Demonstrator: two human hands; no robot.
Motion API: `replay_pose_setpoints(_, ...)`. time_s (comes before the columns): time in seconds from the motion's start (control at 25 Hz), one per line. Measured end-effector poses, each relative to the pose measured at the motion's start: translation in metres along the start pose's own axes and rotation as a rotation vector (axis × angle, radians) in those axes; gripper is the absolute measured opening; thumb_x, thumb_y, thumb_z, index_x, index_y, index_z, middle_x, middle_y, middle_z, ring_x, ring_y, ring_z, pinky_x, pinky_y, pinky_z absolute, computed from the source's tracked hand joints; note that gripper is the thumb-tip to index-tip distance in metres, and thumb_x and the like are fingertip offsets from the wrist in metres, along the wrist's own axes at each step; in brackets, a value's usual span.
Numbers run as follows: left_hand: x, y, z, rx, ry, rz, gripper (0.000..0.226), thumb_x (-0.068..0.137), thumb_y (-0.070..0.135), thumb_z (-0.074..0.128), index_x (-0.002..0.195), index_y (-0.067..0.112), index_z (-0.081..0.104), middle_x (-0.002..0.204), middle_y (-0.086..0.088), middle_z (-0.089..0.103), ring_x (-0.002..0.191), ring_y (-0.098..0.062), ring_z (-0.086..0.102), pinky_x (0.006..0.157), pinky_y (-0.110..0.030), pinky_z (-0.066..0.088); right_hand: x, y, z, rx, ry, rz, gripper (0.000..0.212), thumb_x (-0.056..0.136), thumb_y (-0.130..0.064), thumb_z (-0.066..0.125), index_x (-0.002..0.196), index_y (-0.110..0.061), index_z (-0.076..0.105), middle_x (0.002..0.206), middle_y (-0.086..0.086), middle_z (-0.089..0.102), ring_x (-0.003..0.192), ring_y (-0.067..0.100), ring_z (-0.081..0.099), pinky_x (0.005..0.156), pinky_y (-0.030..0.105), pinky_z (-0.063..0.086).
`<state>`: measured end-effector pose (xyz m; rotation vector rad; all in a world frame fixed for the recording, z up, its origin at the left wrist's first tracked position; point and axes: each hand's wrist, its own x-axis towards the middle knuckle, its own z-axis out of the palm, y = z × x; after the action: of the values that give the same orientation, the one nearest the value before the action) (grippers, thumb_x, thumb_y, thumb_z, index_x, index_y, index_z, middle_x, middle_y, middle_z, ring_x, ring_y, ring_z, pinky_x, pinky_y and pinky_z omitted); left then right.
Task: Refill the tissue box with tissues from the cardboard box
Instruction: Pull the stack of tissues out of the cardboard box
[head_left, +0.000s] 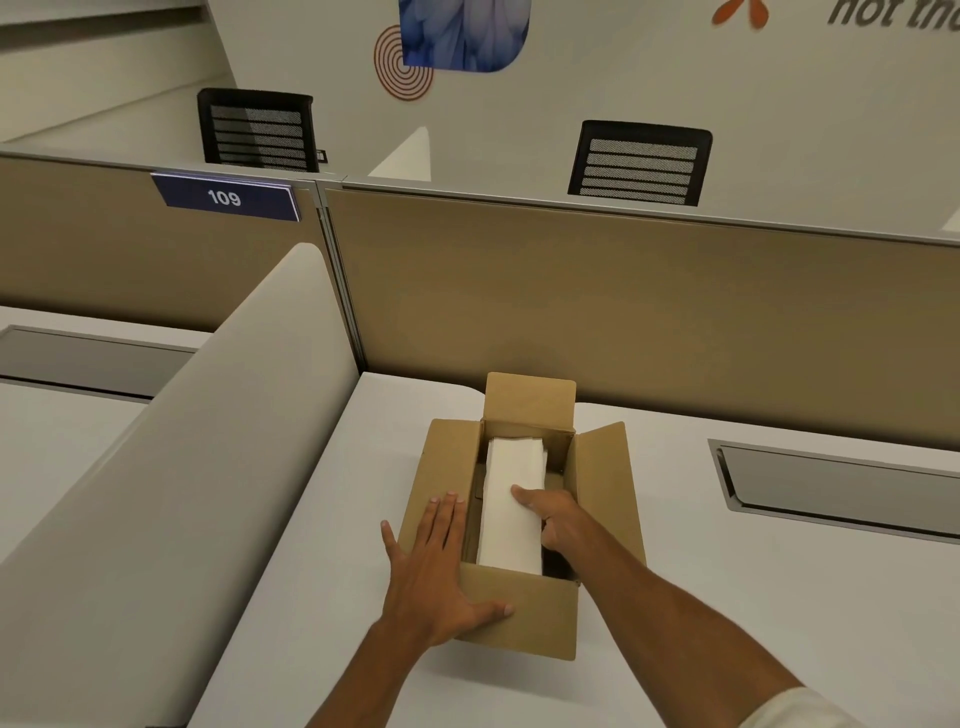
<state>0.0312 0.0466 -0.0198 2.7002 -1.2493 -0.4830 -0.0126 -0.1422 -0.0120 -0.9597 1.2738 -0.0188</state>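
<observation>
The cardboard box (524, 519) stands open on the white desk (322, 545), a little below the middle of the view, with its four flaps folded outward; inside it a stack of white tissues (511, 504) lies lengthwise, pointing toward 12 o'clock. The left hand (434, 566) rests flat and spread on the flap at 9 o'clock, thumb on the near flap, holding nothing. The right hand (553, 522) reaches into the box at 3 o'clock of the stack; the thumb presses on top of the tissues, the other fingers are hidden beside the stack, so it seems clamped on it. The bottom of the box is dark and hard to see; the tissue box itself is not in view. A recessed grey tray (852, 488) at 3 o'clock is cut off by the edge.
</observation>
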Motion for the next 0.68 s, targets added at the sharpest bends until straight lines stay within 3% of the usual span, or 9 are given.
replay_pose_setpoints(0.36, -0.003, 0.005, -0.006, -0.018, -0.017, -0.012, 0.135, 0.051, 0.097, 0.037, 0.147, 0.023, -0.022, 0.16, 0.006, -0.02, 0.148, -0.018, -0.016, 0.115, -0.064, -0.005, -0.004, 0.006, -0.003, 0.138, -0.056, -0.058, 0.069, 0.071, -0.01, 0.083, 0.127, -0.004, 0.043, 0.127, 0.021, 0.056, 0.112, 0.036, 0.059, 0.096, 0.056, 0.05)
replay_pose_setpoints(0.6, -0.003, 0.006, -0.006, -0.009, -0.019, -0.029, 0.136, 0.05, 0.097, 0.037, 0.148, 0.023, -0.021, 0.161, 0.005, -0.018, 0.148, -0.019, -0.014, 0.115, -0.064, -0.004, -0.012, 0.006, 0.001, 0.202, -0.026, -0.167, 0.059, 0.068, -0.012, 0.085, 0.113, -0.008, 0.047, 0.117, 0.016, 0.058, 0.084, 0.024, 0.06, 0.079, 0.043, 0.052)
replay_pose_setpoints(0.68, -0.002, 0.008, -0.005, 0.002, -0.019, -0.034, 0.136, 0.049, 0.097, 0.036, 0.148, 0.023, -0.019, 0.161, 0.005, -0.015, 0.149, -0.02, -0.012, 0.114, -0.064, -0.006, -0.016, 0.004, 0.001, 0.207, -0.03, -0.205, 0.063, 0.067, -0.014, 0.086, 0.118, -0.004, 0.05, 0.118, 0.016, 0.061, 0.09, 0.028, 0.063, 0.08, 0.045, 0.053)
